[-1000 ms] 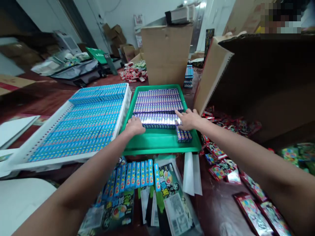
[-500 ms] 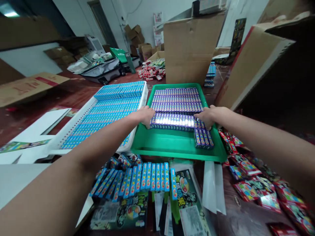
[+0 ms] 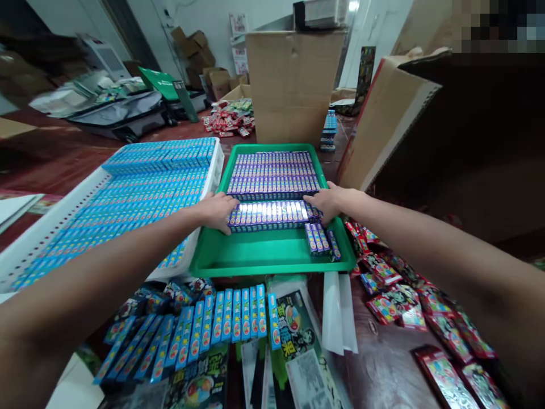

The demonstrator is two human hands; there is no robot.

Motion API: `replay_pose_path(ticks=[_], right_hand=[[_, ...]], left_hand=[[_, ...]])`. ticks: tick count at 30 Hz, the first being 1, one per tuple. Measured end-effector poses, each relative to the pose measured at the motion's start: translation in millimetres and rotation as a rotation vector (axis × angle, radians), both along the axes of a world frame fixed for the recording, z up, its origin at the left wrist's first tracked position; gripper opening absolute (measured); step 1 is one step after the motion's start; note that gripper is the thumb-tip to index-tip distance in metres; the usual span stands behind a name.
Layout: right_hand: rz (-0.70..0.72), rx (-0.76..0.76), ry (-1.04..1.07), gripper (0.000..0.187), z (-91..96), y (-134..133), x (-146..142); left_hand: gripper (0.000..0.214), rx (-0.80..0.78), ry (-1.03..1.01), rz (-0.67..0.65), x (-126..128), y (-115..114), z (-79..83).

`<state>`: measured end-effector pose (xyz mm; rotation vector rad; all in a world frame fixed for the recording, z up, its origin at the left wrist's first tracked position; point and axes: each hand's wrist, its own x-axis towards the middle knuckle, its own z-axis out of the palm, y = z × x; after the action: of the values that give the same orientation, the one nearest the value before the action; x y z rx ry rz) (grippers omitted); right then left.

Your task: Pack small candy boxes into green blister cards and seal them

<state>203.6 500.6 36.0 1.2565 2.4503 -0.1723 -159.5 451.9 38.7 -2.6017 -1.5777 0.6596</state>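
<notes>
Your left hand (image 3: 218, 211) and right hand (image 3: 327, 203) each grip an end of one row of purple boxes (image 3: 270, 213), which lies between them, long axis running left to right, neither hand clearly nearer. You have at least a dozen in it, the ends partly covered. Just below your right hand lie four loose purple boxes (image 3: 316, 238), three together, one apart. One green tray (image 3: 255, 253) bears them all, with at least three packed rows (image 3: 272, 184) behind; leftward, one white crate (image 3: 217, 162) holds countless blue boxes (image 3: 149, 199)
</notes>
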Motion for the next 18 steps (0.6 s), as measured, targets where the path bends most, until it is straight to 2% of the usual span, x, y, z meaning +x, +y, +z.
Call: replay_pose_path(ticks=[2,6,8,14,18], right_hand=[[0.019,-0.003,-0.009,0.104,4.5,-4.2,-0.9],[0.05,-0.017,-0.022,0.082,16.6,-9.5,1.2],[0.055,-0.017,-0.011,0.078,22.6,-10.6,4.9],[0.038,-0.054,0.009,0.093,25.9,-11.8,10.2],[0.014,-0.074,0.0,0.108,20.9,-14.7,4.1]], left_hand=[[0.098,0.013,-0.017,0.009,-0.6,0.4,-0.2],[0.1,0.018,-0.053,0.026,-4.3,-0.3,1.5],[0.102,0.018,-0.072,0.027,-7.4,-0.7,2.7],[0.108,-0.046,-0.038,0.018,-2.7,-8.0,3.2],[0.126,-0.039,-0.007,0.023,9.8,-19.6,-1.2]])
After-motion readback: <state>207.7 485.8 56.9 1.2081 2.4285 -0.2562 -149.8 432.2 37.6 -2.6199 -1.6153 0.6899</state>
